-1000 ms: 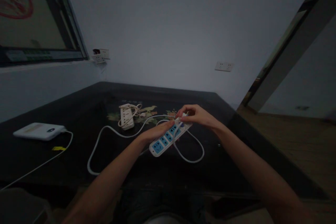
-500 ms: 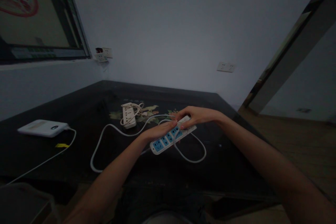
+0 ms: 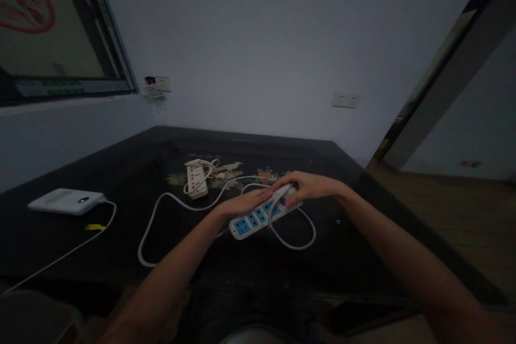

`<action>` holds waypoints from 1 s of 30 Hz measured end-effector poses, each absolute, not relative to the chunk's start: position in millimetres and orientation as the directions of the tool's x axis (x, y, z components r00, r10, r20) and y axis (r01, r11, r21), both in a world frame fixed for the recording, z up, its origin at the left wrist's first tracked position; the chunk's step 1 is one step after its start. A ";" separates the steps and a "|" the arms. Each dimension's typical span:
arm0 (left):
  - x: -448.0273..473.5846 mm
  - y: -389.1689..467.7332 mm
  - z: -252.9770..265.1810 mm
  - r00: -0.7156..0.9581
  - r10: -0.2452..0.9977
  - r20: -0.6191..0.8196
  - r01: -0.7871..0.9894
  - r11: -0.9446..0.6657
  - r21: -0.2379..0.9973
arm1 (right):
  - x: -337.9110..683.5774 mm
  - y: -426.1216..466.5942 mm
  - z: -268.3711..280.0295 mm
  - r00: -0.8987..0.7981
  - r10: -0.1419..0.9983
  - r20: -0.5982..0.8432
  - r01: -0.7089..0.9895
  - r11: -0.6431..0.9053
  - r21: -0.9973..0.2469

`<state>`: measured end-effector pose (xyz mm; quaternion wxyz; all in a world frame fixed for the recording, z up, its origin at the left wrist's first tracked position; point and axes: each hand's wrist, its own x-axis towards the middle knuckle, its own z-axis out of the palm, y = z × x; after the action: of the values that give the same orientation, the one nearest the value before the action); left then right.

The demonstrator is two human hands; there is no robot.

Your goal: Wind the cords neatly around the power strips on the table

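Note:
A white power strip [image 3: 250, 221] with blue sockets lies slanted in front of me, its right end farther away. My left hand [image 3: 244, 203] holds it along the far edge, fingers stretched toward the right end. Curled over that right end is my right hand [image 3: 308, 187], thumb and fingers pressing on the strip and the cable there. A white cable [image 3: 296, 248] crosses over the sockets and loops in front of the strip. More of this cable winds to the left on the black table. What lies beneath the right fingers is partly hidden.
Behind my left hand sits a second, cream power strip [image 3: 196, 180] with its cord bundled on it. At far left lies a white device [image 3: 66, 201] with a cable and yellow tag [image 3: 95, 227]. The black table [image 3: 100, 164] meets a wall with a socket plate [image 3: 345, 100].
My right hand has shifted slightly on the strip's right end, and the cable section under its fingers now stands higher over the sockets. The left hand stays nearly in place.

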<state>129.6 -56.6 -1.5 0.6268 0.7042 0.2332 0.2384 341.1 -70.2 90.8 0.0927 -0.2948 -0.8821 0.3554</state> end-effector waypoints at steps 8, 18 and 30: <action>128.1 -57.1 -2.3 0.722 0.689 0.066 0.057 -0.154 0.986 | 334.6 -67.1 87.1 -0.786 0.618 -0.015 0.481 0.595 -0.644; 129.7 -62.8 5.5 0.642 0.751 0.154 0.053 -0.244 0.968 | 326.4 -69.3 102.2 -0.845 0.533 -0.048 0.435 0.632 -0.641; 128.4 -58.6 2.7 0.591 0.777 0.218 0.010 -0.277 0.961 | 314.7 -63.7 107.4 -0.800 0.596 -0.061 0.526 0.649 -0.550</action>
<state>128.4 -58.6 2.7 0.5343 0.7141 0.2754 0.3587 314.7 -63.7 107.4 0.0628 -0.3096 -0.9059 0.2819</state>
